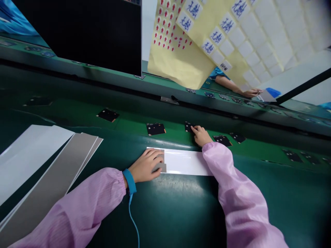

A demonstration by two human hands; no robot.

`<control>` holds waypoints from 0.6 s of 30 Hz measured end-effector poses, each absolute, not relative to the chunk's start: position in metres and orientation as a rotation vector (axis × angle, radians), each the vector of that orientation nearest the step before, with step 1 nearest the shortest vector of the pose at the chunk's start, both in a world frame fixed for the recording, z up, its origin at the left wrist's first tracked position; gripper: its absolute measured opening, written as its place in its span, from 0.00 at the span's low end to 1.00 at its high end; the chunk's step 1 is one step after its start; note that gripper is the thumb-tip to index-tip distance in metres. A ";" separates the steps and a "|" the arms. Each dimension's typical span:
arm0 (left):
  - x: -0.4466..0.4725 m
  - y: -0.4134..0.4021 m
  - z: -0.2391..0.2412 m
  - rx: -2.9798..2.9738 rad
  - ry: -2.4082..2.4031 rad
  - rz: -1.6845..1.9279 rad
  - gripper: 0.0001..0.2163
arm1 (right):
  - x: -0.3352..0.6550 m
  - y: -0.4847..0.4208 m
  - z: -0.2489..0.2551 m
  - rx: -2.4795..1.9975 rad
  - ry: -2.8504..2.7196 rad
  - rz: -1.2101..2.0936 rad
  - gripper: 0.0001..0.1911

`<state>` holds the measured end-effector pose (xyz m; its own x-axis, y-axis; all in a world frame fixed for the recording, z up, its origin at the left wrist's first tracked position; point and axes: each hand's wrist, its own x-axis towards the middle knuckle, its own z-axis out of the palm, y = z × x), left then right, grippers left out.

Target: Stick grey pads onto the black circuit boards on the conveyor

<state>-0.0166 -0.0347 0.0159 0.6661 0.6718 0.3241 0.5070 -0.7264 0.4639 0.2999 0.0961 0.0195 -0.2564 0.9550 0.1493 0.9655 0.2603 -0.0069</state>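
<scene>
My left hand [147,164] is palm down over a notched grey card [163,167] at the left end of a white strip [184,162]. Its fingers curl over the card, with the thumb near the lower edge, and the palm hides most of it. Farther out, my right hand [201,135] has its fingertips on the right side of a thin black circuit board [188,126], which lies on the green surface. A blue wrist strap [130,181] with a cord circles my left wrist. The right sleeve covers the strip's right end.
More black boards lie along the green band, including one to the left [155,129] and one to the right [222,140]. Long grey strips [62,165] and white sheets [28,148] overlap at left. Yellow sticker sheets [178,65] and a black screen [98,34] hang above. Another person's hand [252,93] is behind.
</scene>
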 end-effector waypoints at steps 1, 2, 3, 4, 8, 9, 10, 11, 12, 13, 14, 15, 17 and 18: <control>-0.017 -0.035 0.016 2.551 0.932 0.697 0.09 | 0.292 0.087 0.022 -1.791 -2.318 -0.109 0.27; -0.016 -0.035 0.015 2.551 0.933 0.708 0.09 | 0.280 0.075 0.025 -1.713 -2.248 -0.062 0.24; -0.016 -0.036 0.015 2.549 0.938 0.720 0.09 | 0.267 0.060 0.028 -1.609 -2.184 0.000 0.21; -0.016 -0.036 0.014 2.547 0.945 0.730 0.10 | 0.252 0.044 0.029 -1.500 -2.160 0.134 0.16; -0.015 -0.037 0.012 2.534 0.997 0.756 0.09 | 0.199 -0.017 0.026 -1.268 -2.229 0.730 0.06; -0.015 -0.037 0.012 2.533 1.008 0.754 0.08 | 0.191 -0.027 0.024 -1.281 -2.229 0.765 0.05; -0.015 -0.037 0.012 2.534 1.018 0.753 0.08 | 0.186 -0.034 0.021 -1.306 -2.223 0.764 0.05; -0.015 -0.037 0.012 2.537 1.024 0.753 0.08 | 0.183 -0.038 0.018 -1.333 -2.213 0.744 0.05; -0.015 -0.037 0.012 2.545 1.024 0.750 0.08 | 0.181 -0.040 0.016 -1.354 -2.205 0.723 0.05; -0.015 -0.037 0.011 2.558 1.015 0.747 0.08 | 0.181 -0.040 0.015 -1.370 -2.199 0.709 0.05; -0.016 -0.037 0.011 2.576 0.997 0.743 0.07 | 0.181 -0.038 0.014 -1.382 -2.199 0.705 0.05; -0.016 -0.037 0.010 2.595 0.973 0.735 0.06 | 0.182 -0.036 0.014 -1.394 -2.200 0.707 0.05; -0.016 -0.037 0.008 2.622 0.924 0.714 0.05 | 0.182 -0.033 0.014 -1.417 -2.208 0.716 0.03; -0.016 -0.037 0.008 2.627 0.907 0.708 0.04 | 0.181 -0.032 0.015 -1.431 -2.210 0.715 0.03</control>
